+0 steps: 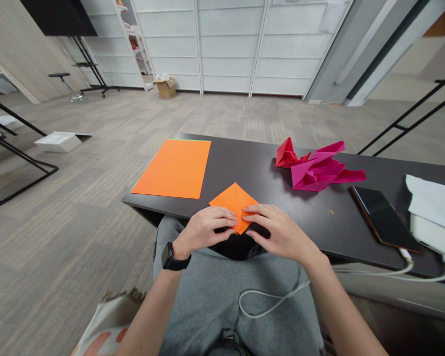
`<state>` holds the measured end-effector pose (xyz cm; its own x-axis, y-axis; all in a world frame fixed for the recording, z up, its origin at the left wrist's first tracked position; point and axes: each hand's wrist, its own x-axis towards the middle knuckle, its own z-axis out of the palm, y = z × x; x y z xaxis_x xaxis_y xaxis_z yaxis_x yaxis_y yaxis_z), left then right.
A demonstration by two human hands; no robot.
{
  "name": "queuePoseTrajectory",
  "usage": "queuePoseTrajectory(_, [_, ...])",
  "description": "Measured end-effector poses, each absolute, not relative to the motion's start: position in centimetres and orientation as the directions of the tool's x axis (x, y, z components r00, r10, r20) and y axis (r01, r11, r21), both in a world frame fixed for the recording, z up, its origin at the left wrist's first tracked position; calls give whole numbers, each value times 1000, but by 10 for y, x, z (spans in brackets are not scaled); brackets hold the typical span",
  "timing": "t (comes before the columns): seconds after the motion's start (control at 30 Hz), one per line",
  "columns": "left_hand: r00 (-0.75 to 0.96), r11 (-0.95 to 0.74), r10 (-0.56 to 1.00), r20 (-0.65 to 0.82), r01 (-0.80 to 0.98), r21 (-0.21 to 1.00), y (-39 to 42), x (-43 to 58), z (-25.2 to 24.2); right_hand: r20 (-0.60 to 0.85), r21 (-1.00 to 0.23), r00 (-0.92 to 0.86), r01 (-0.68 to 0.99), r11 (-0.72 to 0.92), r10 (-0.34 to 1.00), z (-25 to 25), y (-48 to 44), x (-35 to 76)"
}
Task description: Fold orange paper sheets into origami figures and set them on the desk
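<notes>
In the head view, a diamond-shaped piece of folded orange paper [234, 200] lies at the near edge of the dark table [282, 210]. My left hand [203, 230] and my right hand [278, 232] grip it from either side, their fingertips nearly meeting on its lower half, which they partly hide. A flat orange paper sheet [174, 168] lies to the left, beyond my left hand. A black smartwatch [176, 257] circles my left wrist.
Crumpled magenta and red folded paper [319, 168] lies on the table at the right, near a black smartphone [381, 217] and white papers [435, 202]. A white cable [270, 296] crosses my lap. Black metal frames [18, 158] stand on the carpeted floor at the left.
</notes>
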<state>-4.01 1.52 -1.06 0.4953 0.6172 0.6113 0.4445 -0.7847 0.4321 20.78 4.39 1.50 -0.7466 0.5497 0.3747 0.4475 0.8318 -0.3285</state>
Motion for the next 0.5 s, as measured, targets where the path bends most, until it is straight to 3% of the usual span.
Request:
queuePoseTrajectory(0.17, [509, -773, 629, 587, 493, 400, 11, -50, 7, 377, -333, -748, 441, 833, 546, 17, 43, 208])
queuePoseTrajectory(0.33, [534, -664, 740, 409, 678, 315, 1, -60, 13, 358, -292, -769, 447, 845, 530, 16, 42, 209])
queuePoseTrajectory(0.5, [529, -632, 772, 352, 696, 341, -4, -61, 2, 312, -240, -788, 475, 847, 531, 16, 42, 207])
